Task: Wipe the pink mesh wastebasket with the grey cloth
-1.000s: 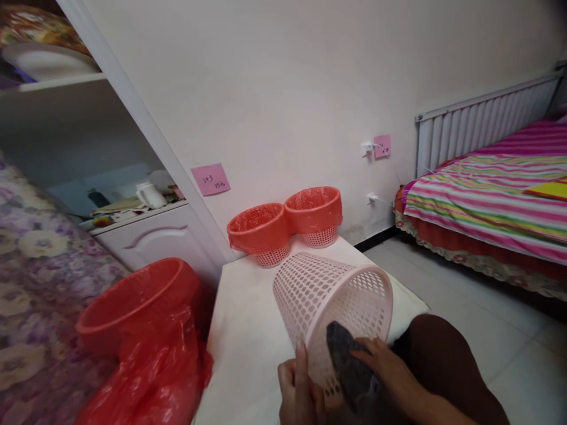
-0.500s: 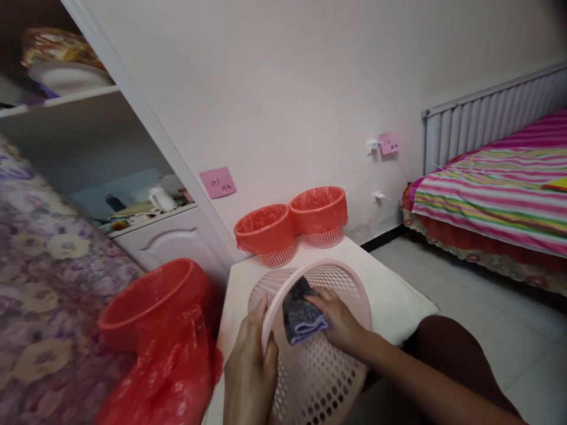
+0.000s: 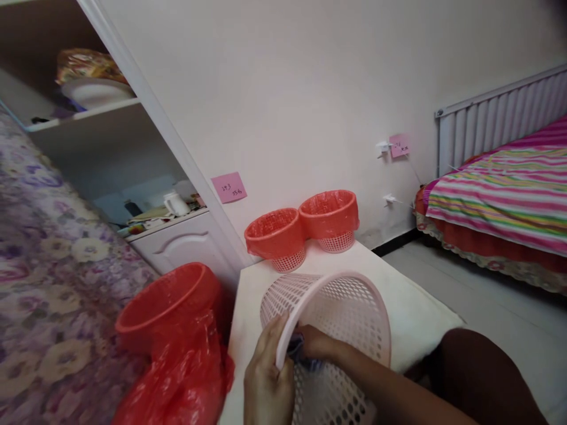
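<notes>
Wiping the inside of the pink perforated basket (image 3: 336, 319), tipped over the worktop (image 3: 411, 307): left hand (image 3: 266, 383) clamps its rim, right hand (image 3: 316, 348) inside presses a dark cloth (image 3: 296, 349). Next move likely calls for turning the basket.

Home bedroom: striped bedspread on bed (image 3: 500, 195), radiator (image 3: 496, 127), white cupboard (image 3: 186, 248), tiled floor (image 3: 478, 289).

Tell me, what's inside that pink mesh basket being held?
Inside the pink basket is the person's right hand, pressing a dark cloth against its wall. The rim hides most of the cloth. The left hand grips the rim from outside.
</notes>
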Tool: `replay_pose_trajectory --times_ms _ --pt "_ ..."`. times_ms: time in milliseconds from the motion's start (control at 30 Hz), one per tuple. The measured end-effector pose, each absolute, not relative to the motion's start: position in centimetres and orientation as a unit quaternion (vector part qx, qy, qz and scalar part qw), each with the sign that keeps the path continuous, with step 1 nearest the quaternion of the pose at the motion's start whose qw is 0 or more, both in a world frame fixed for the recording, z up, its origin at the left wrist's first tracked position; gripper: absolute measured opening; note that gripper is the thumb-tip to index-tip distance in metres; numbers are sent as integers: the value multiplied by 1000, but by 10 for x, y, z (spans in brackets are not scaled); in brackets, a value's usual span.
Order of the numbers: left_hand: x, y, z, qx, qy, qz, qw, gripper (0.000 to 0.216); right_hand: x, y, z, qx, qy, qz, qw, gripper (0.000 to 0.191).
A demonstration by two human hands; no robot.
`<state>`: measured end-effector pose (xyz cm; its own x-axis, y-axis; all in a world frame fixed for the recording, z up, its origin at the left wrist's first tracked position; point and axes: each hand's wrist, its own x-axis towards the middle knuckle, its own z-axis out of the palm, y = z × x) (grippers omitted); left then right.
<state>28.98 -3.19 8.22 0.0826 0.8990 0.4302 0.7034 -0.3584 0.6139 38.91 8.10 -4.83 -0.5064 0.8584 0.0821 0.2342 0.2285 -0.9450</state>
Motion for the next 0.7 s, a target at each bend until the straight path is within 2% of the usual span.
replay_pose_trajectory --times_ms 133,233,333,433,500,600,700 --pt "276 -38 98 699 556 404 198 43 400 76 -36 -397 -728 487 273 14" --pt "273 -43 115 683 564 381 265 48 428 69 -18 -384 -768 445 254 6" --pt "272 -41 131 677 557 363 316 58 458 67 0 -403 -798 359 269 18" --pt "275 -36 141 701 549 335 306 59 477 72 5 -450 -795 282 294 53" --pt "281 -35 142 723 550 320 269 57 481 75 -2 -486 -782 260 291 64" --pt "295 -39 141 751 536 312 226 50 474 77 -22 -538 -759 260 260 60" --pt "308 -45 139 766 512 309 237 47 454 77 -41 -566 -736 292 229 51"
